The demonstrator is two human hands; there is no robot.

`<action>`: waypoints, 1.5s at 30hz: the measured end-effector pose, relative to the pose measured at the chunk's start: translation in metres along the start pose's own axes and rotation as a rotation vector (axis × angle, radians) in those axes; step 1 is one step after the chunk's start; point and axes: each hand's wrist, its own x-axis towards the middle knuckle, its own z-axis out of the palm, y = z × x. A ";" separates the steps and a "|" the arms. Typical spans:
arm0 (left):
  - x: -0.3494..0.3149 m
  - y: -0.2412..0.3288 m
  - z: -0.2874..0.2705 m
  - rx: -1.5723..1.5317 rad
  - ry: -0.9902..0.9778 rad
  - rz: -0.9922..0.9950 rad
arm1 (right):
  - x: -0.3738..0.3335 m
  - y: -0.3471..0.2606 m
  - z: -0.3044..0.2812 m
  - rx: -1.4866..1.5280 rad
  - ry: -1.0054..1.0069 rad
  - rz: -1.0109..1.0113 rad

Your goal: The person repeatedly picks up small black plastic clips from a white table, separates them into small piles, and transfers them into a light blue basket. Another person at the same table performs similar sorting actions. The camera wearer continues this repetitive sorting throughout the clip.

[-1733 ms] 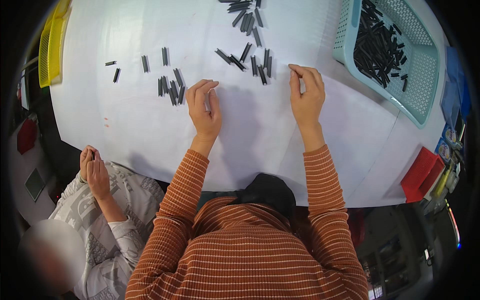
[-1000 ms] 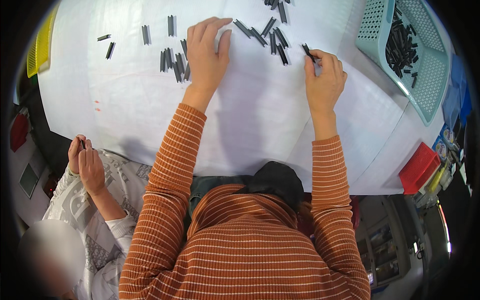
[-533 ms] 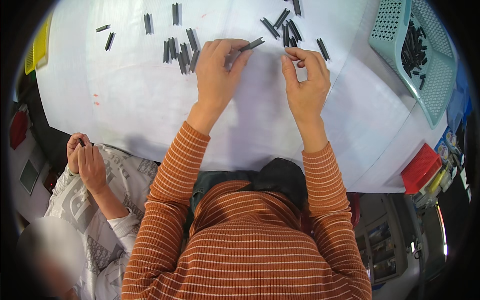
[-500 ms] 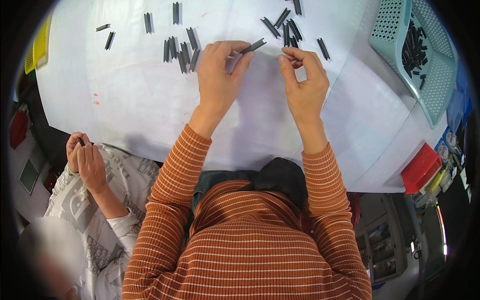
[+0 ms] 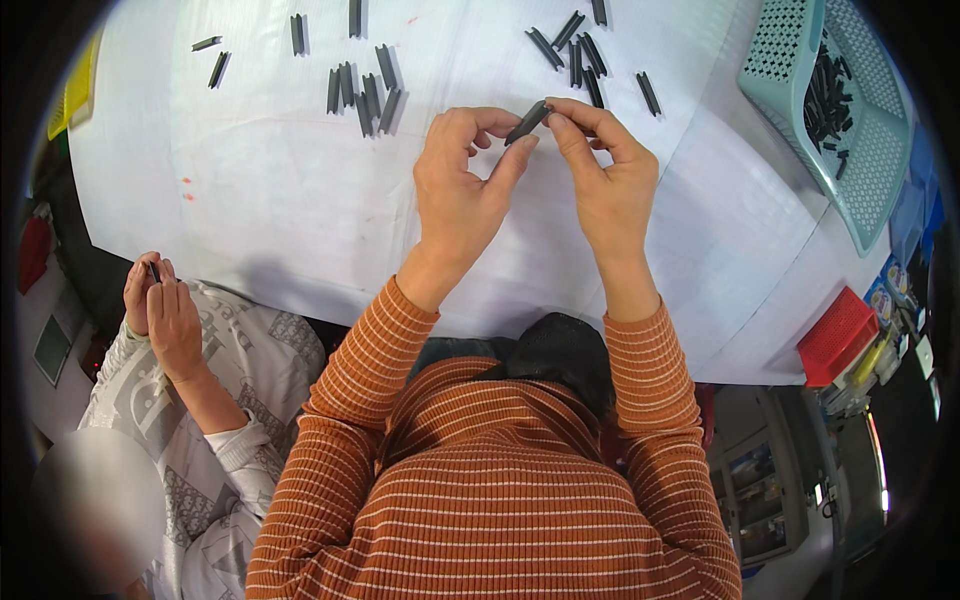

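Observation:
Over the white-covered table, a short black grooved strip point(image 5: 526, 124) is held slanted between my two hands. Thumb and fingers of my left hand point(image 5: 462, 190) are closed on its lower left part. My right hand point(image 5: 608, 180) pinches at its upper right end, and whether a small piece also sits between those fingertips cannot be made out. Beyond my left hand lies a loose group of similar black strips point(image 5: 363, 90). Another group of strips point(image 5: 575, 62) lies beyond my right hand, with a single strip point(image 5: 648, 93) to its right.
A pale blue-green basket point(image 5: 830, 190) with many black pieces point(image 5: 828, 100) stands at the right. A red basket point(image 5: 838, 337) is at the table's right edge, a yellow one point(image 5: 75, 92) at the far left. Lower left, a co-worker's hands point(image 5: 165, 315) hold a small dark piece.
My hands have come together: the right fingers now meet the strip's end. The left hand has shifted right and nearer to me, and the strip is tilted more steeply.

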 end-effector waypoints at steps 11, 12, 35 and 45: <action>-0.005 0.007 0.006 -0.256 -0.076 -0.308 | 0.002 0.004 -0.002 0.028 -0.021 0.074; -0.005 0.008 0.006 -0.261 -0.083 -0.331 | 0.003 0.006 -0.002 0.019 -0.025 0.071; -0.007 0.014 0.008 -0.409 -0.177 -0.555 | 0.008 0.010 -0.006 0.120 -0.084 0.240; -0.014 0.024 0.000 -0.443 -0.176 -0.561 | -0.002 0.001 -0.004 0.099 -0.106 0.261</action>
